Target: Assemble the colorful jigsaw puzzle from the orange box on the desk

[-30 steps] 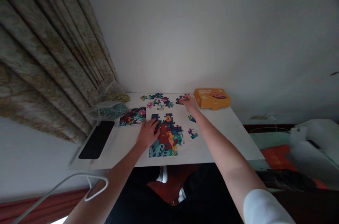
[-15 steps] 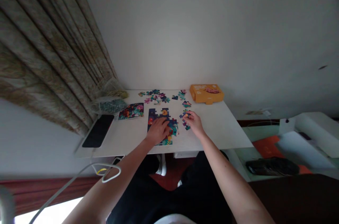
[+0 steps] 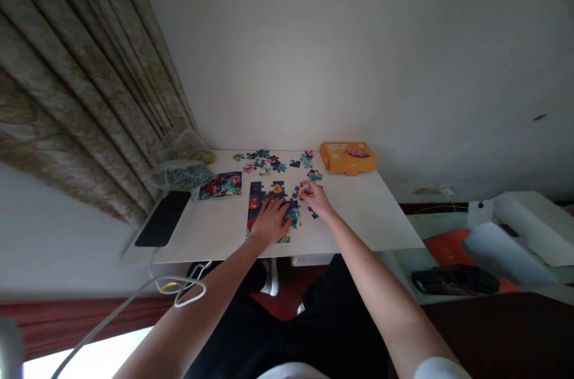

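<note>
Left hand (image 3: 271, 220) lay flat and spread on the partly assembled jigsaw puzzle (image 3: 255, 205), near the front edge of the white table (image 3: 359, 217). Right hand (image 3: 317, 199) had moved inward since half a second earlier, narrowing the gap between the hands. Its fingers (image 3: 305, 189) were drawn close over small puzzle pieces (image 3: 297, 192) just beside the assembly, though a firm grip could not be confirmed. Further loose pieces (image 3: 262, 161) lay along the far edge, between the picture card (image 3: 219, 186) and the orange box (image 3: 348, 158).
</note>
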`<state>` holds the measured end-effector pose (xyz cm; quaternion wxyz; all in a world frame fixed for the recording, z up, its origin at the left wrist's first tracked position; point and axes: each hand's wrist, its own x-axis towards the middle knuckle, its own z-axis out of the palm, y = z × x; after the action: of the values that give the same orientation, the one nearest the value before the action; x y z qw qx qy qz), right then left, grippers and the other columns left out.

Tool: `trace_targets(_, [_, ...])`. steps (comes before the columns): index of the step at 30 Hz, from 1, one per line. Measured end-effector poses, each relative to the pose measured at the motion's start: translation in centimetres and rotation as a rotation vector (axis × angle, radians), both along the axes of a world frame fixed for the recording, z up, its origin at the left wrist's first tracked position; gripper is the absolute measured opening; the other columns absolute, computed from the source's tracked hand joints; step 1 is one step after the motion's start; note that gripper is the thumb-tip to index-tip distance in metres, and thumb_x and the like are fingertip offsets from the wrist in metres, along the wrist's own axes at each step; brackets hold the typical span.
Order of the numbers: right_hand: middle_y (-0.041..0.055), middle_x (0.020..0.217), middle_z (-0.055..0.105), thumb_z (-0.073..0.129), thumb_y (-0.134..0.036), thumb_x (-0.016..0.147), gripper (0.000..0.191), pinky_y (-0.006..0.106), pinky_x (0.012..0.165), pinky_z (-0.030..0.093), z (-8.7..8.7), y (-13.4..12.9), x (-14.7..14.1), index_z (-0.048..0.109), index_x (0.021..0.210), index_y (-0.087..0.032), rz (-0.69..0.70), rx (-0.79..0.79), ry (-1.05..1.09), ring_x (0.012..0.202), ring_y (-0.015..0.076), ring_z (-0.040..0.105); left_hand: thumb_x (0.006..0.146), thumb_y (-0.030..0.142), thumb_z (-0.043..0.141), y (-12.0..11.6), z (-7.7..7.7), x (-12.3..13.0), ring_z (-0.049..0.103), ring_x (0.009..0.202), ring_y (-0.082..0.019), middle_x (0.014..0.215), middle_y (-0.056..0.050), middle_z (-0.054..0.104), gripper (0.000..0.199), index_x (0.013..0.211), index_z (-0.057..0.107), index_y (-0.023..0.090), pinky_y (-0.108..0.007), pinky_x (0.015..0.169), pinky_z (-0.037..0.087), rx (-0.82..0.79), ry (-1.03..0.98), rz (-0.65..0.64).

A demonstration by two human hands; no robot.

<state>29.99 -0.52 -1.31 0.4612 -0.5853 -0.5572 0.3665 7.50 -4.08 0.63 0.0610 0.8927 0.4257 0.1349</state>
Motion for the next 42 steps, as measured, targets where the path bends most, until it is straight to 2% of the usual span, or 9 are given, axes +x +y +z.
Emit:
trace_targets(4, [-0.0049,0.068,0.065,0.073,-0.027,0.078,0.032,0.027,0.065,0.051,0.3,1.7,-0.6,0.069,0.109,-0.021,0.087,-0.045,-0.038,0.066,0.0166,0.066,0.101,0.04,0.053,-0.1,0.2,0.1,0.051,0.141,-0.031,0.152,-0.013,0.058,0.047,0.141,0.061,0.019,-0.053,0.125,0.032,-0.009,0.005,0.005])
trace_targets(9, [-0.0043,0.068,0.066,0.07,-0.021,0.08,0.03,0.026,0.064,0.05,0.3,3.1,-1.1,0.072,0.11,-0.019,0.16,-0.108,-0.067,0.063,0.0151,0.064,0.1,0.04,0.055,-0.1,0.2,0.1,0.051,0.141,-0.032,0.151,-0.013,0.058,0.046,0.14,0.063,0.018,-0.053,0.126,0.031,-0.015,-0.001,0.005])
trace_targets(14, [0.0032,0.087,0.076,0.069,-0.016,0.083,0.03,0.031,0.078,0.055,0.2,3.4,-1.4,0.076,0.112,-0.019,0.168,-0.102,-0.186,0.077,0.0181,0.07,0.1,0.04,0.055,-0.2,0.1,0.1,0.052,0.14,-0.032,0.15,-0.013,0.059,0.045,0.138,0.064,0.018,-0.053,0.125,0.032,-0.005,-0.012,0.01])
trace_targets(20, [0.0085,0.108,0.077,0.071,-0.014,0.083,0.03,0.035,0.093,0.054,0.1,3.4,-1.4,0.078,0.111,-0.021,0.132,-0.036,-0.365,0.096,0.0213,0.071,0.1,0.04,0.055,-0.2,0.2,0.1,0.053,0.139,-0.031,0.15,-0.013,0.059,0.044,0.138,0.064,0.019,-0.052,0.125,0.032,-0.01,-0.005,0.011])
trace_targets(23, [0.0073,0.106,0.076,0.074,-0.015,0.082,0.029,0.035,0.093,0.054,0.1,3.5,-1.4,0.079,0.109,-0.023,0.129,-0.025,-0.39,0.095,0.0212,0.071,0.1,0.041,0.054,-0.2,0.2,0.1,0.054,0.139,-0.031,0.15,-0.013,0.06,0.044,0.137,0.064,0.019,-0.052,0.124,0.033,-0.01,-0.009,0.004])
trace_targets(28, [0.0038,0.095,0.073,0.075,-0.014,0.08,0.028,0.033,0.085,0.054,0.2,3.4,-1.3,0.08,0.105,-0.025,0.147,-0.014,-0.403,0.083,0.0193,0.068,0.1,0.041,0.053,-0.2,-0.1,0.0,0.054,0.137,-0.032,0.148,-0.012,0.061,0.043,0.136,0.064,0.021,-0.053,0.123,0.034,0.013,-0.009,0.001])
trace_targets(32, [0.0042,0.094,0.071,0.076,-0.013,0.079,0.027,0.032,0.085,0.053,0.3,3.1,-1.3,0.081,0.103,-0.024,0.159,0.016,-0.421,0.083,0.0191,0.066,0.1,0.041,0.053,-0.2,-0.1,0.0,0.054,0.138,-0.032,0.149,-0.011,0.06,0.043,0.137,0.064,0.022,-0.053,0.123,0.034,0.007,-0.016,0.003])
trace_targets(38, [0.0066,0.1,0.07,0.072,-0.016,0.083,0.023,0.032,0.083,0.053,-0.2,2.4,-1.9,0.079,0.104,-0.022,0.094,0.04,-0.395,0.082,0.0181,0.065,0.1,0.041,0.052,-0.2,0.0,0.0,0.054,0.138,-0.031,0.148,-0.011,0.061,0.043,0.137,0.064,0.021,-0.053,0.123,0.033,0.009,-0.006,0.001])
trace_targets(42, [0.0094,0.104,0.07,0.061,-0.02,0.09,0.02,0.036,0.088,0.053,-0.3,0.9,-0.6,0.076,0.104,-0.02,-0.05,0.163,-0.354,0.09,0.0206,0.066,0.1,0.042,0.052,-0.1,-0.2,0.0,0.053,0.138,-0.032,0.148,-0.012,0.061,0.045,0.138,0.063,0.02,-0.052,0.123,0.034,0.027,0.013,-0.002])
